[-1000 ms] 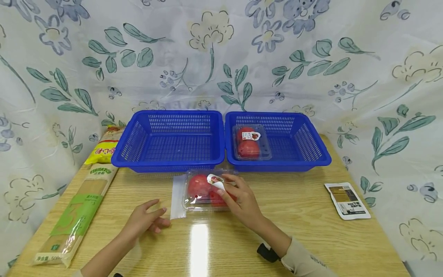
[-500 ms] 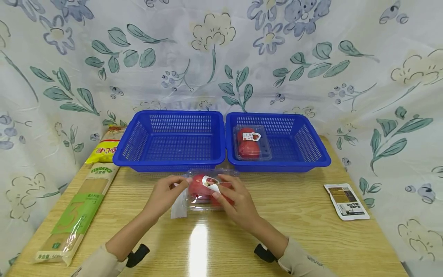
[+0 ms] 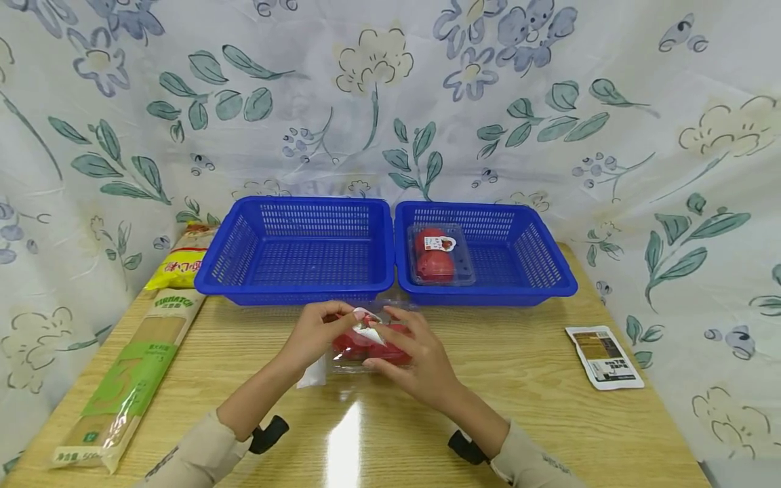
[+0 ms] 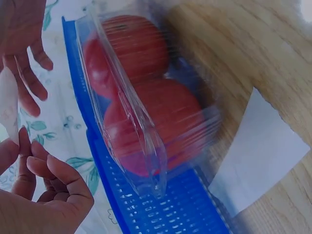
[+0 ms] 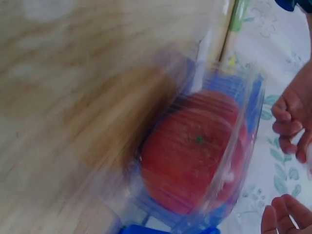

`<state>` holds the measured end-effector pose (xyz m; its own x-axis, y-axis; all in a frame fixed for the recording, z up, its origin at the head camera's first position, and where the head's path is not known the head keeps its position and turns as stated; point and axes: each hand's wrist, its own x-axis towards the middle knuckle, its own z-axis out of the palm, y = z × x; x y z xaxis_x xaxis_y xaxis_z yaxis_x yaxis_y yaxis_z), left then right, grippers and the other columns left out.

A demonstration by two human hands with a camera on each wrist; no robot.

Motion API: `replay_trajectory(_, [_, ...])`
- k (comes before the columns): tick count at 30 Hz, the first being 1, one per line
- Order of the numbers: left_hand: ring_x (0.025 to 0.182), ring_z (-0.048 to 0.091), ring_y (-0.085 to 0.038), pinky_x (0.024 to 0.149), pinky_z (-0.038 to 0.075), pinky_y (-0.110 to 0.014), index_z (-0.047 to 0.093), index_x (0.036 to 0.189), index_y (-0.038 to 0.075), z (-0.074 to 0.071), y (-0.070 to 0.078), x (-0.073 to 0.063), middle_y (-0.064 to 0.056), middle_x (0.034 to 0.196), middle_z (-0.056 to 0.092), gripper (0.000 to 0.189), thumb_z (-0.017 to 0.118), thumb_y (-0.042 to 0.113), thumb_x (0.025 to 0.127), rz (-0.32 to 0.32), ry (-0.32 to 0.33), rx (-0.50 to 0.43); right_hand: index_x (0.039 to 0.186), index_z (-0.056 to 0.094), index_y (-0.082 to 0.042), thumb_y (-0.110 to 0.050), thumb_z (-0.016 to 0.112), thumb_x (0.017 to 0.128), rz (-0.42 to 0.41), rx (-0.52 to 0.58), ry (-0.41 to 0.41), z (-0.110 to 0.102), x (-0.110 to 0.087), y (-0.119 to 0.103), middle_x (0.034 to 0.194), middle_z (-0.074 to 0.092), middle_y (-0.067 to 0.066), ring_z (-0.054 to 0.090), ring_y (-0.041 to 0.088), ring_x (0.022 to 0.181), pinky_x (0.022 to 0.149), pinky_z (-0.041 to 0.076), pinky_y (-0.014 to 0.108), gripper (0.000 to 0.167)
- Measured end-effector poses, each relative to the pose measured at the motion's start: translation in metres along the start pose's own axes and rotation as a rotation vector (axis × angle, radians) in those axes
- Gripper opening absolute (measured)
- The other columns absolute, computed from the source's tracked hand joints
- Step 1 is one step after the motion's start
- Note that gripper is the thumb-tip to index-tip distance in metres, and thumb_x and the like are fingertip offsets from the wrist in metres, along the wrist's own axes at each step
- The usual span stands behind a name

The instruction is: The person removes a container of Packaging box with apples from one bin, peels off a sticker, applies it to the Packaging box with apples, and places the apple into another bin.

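A clear plastic clamshell box point(image 4: 127, 105) of red tomatoes point(image 3: 349, 347) sits on the table in front of the baskets. Above its lid, my left hand point(image 3: 314, 333) pinches a curled white sticker label point(image 3: 368, 332) between thumb and forefinger. My right hand point(image 3: 424, 356) is over the box's right side, its forefinger at the label and its thumb apart from it. In the left wrist view, the right fingers hang fairly straight beside the label. A white slip of paper point(image 4: 263, 151) lies left of the box; the left hand partly covers it in the head view.
Two blue baskets point(image 3: 232, 288) stand behind. The right one holds another labelled tomato box point(image 3: 436, 257). On the left lie a noodle pack point(image 3: 131, 379) and a yellow-and-red bag point(image 3: 183, 261). A small white-and-brown pouch point(image 3: 605, 358) lies on the right.
My left hand has moved right, from the table to the label, and now pinches it. My right thumb has come away from the label. The label has lifted and curled more.
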<state>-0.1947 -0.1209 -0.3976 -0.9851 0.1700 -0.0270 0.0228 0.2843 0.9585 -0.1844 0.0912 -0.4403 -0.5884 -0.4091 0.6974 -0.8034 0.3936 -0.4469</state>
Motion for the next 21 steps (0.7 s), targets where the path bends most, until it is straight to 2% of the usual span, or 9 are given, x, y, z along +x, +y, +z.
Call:
replay_trajectory(3, [0.082, 0.053, -0.018, 0.069, 0.048, -0.029, 0.073, 0.098, 0.001, -0.001, 0.000, 0.001, 0.000, 0.089, 0.065, 0.024, 0.068, 0.024, 0.095, 0.009, 0.026, -0.007, 0.123, 0.070, -0.007, -0.040, 0.069, 0.092, 0.095, 0.118, 0.016, -0.004, 0.001, 0.002, 0.135, 0.059, 0.014, 0.055, 0.030, 0.124, 0.093, 0.053, 0.042, 0.045])
replay_trajectory(6, [0.081, 0.050, -0.016, 0.068, 0.044, -0.027, 0.074, 0.099, 0.002, -0.002, 0.001, 0.002, 0.000, 0.088, 0.063, 0.025, 0.068, 0.025, 0.095, 0.024, 0.038, -0.001, 0.118, 0.073, -0.005, -0.025, 0.066, 0.097, 0.277, 0.246, 0.058, -0.006, 0.004, 0.002, 0.128, 0.064, 0.012, 0.057, 0.028, 0.122, 0.096, 0.051, 0.038, 0.030])
replay_trajectory(9, [0.081, 0.048, -0.016, 0.069, 0.043, -0.026, 0.074, 0.100, 0.002, -0.001, 0.000, 0.004, -0.001, 0.088, 0.063, 0.025, 0.068, 0.027, 0.095, 0.032, 0.033, 0.001, 0.106, 0.078, -0.004, -0.017, 0.067, 0.094, 0.468, 0.319, 0.067, -0.007, 0.009, 0.000, 0.119, 0.069, 0.009, 0.058, 0.025, 0.116, 0.094, 0.049, 0.035, 0.020])
replay_trajectory(12, [0.083, 0.050, -0.016, 0.071, 0.044, -0.028, 0.074, 0.099, 0.002, 0.001, -0.002, 0.008, -0.002, 0.092, 0.065, 0.026, 0.069, 0.027, 0.094, 0.033, 0.027, -0.007, 0.089, 0.080, -0.005, -0.015, 0.074, 0.088, 0.583, 0.337, 0.033, -0.005, 0.012, -0.003, 0.109, 0.070, 0.009, 0.057, 0.025, 0.110, 0.091, 0.044, 0.035, 0.012])
replay_trajectory(16, [0.079, 0.052, -0.016, 0.065, 0.044, -0.026, 0.074, 0.096, 0.002, 0.004, -0.007, 0.014, -0.003, 0.088, 0.064, 0.023, 0.070, 0.024, 0.094, 0.082, 0.044, 0.056, 0.080, 0.079, -0.004, -0.011, 0.080, 0.081, 0.632, 0.300, 0.014, 0.000, 0.014, -0.005, 0.103, 0.070, 0.009, 0.055, 0.025, 0.107, 0.091, 0.041, 0.038, 0.007])
replay_trajectory(21, [0.069, 0.051, -0.015, 0.058, 0.041, -0.025, 0.076, 0.090, 0.006, 0.011, -0.013, 0.022, -0.005, 0.082, 0.062, 0.019, 0.073, 0.024, 0.091, 0.152, 0.133, 0.223, 0.080, 0.079, -0.002, -0.012, 0.083, 0.077, 0.648, 0.188, 0.021, 0.008, 0.015, -0.007, 0.099, 0.067, 0.008, 0.052, 0.025, 0.105, 0.088, 0.040, 0.038, 0.011])
